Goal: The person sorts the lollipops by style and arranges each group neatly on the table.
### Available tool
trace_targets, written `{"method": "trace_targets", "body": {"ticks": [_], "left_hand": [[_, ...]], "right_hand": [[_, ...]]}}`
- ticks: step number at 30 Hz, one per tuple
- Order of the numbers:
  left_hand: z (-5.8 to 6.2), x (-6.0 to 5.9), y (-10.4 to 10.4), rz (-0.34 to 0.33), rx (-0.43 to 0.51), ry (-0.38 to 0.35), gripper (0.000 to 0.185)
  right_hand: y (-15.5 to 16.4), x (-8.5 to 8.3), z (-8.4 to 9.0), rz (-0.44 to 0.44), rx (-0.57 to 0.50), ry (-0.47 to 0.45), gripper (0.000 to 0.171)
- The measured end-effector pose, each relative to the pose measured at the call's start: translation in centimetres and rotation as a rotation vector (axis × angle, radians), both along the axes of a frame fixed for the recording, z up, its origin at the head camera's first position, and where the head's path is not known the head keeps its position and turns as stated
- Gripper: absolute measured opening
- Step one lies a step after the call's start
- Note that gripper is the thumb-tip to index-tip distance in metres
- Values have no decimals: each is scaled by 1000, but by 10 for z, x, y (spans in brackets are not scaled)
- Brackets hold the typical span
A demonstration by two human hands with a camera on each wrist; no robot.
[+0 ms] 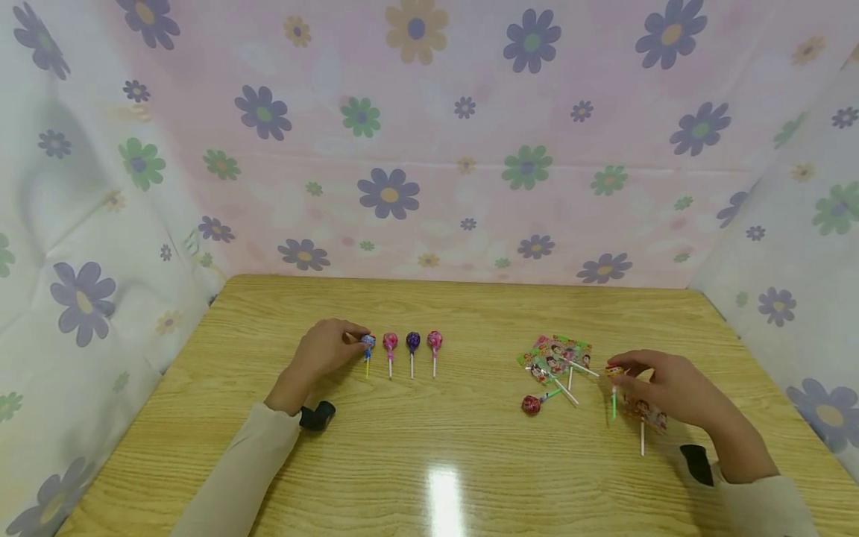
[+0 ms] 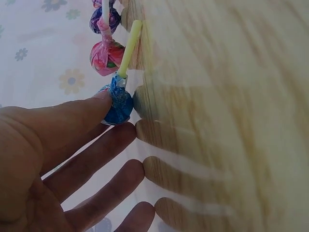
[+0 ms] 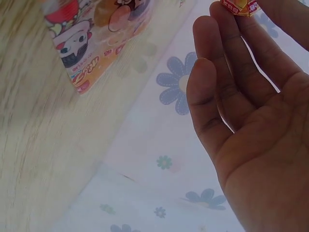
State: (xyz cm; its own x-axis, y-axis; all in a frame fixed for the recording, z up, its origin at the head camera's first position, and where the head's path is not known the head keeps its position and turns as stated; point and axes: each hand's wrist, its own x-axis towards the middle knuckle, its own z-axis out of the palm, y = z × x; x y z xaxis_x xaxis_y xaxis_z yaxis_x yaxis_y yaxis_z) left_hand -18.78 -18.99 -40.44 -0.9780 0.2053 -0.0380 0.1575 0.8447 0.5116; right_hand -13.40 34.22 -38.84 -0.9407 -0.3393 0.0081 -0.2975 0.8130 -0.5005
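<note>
- Wooden table (image 1: 470, 462) stands inside a booth of flower-printed fabric walls (image 1: 429, 134).
- Left hand (image 1: 325, 350): rests on the table at the left end of a row of lollipops, forearm angled in from the lower left. In the left wrist view the thumb tip presses the wrapped head of the blue lollipop (image 2: 118, 102), with the index finger just below it; the remaining fingers are extended and spread. The stick of this lollipop is yellow.
- Right hand (image 1: 671, 388): lies over the right side of the table, palm down, fingers curved. Fingertips pinch the orange-wrapped lollipop (image 1: 614, 372); its green stick hangs toward the table.
- Hands are well apart, one at each group of sweets.
- Row beside the left hand: pink lollipop (image 1: 390, 342), purple lollipop (image 1: 412, 341), second pink lollipop (image 1: 434, 341), sticks pointing toward the person.
- Between the hands: a pile of flat cartoon-printed lollipops (image 1: 555, 356) and a red lollipop (image 1: 532, 405).
- One more cartoon-printed lollipop (image 1: 646, 412) lies partly hidden under the right hand.
</note>
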Motion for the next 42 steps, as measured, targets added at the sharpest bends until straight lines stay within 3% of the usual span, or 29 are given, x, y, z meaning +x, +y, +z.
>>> {"method": "trace_targets", "body": {"ticks": [16,42], "left_hand": [[-1,-2,0,-18,-9,3,31],[-2,-4,1,40,-11,-22,33]], "right_hand": [[-1,3,3,5,-18,16,31],[-6,0,7,12,1,45,30]]}}
